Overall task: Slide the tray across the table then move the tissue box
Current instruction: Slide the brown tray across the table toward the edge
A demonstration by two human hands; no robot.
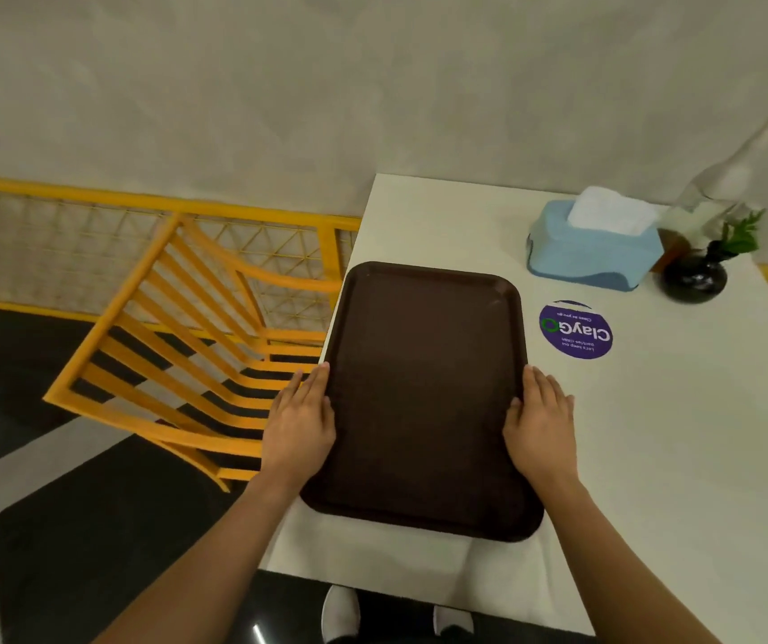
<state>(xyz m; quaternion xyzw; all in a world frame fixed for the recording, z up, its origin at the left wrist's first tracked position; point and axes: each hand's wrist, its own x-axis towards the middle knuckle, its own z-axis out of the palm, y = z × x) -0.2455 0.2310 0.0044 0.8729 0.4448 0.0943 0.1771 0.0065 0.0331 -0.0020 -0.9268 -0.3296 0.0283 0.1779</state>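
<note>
Presently, head view: brown tray (423, 392) lies at the white table's (651, 457) left edge, long axis running away from the person. Left hand (300, 422) and right hand (541, 422) press flat against its 2 long sides, fingers together. Blue tissue box (593, 246) sits beyond, right of the tray.

White table (651, 457): tray (423, 402), tissue box (593, 253) (blue), vase (693, 276), sticker (575, 330).

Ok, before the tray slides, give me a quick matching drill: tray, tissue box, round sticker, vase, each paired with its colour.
Things:
1. tray
2. tissue box
3. round sticker
4. vase

Colours:
A. purple
B. black
C. dark brown
D. light blue

Pairs: 1-C, 2-D, 3-A, 4-B
</note>
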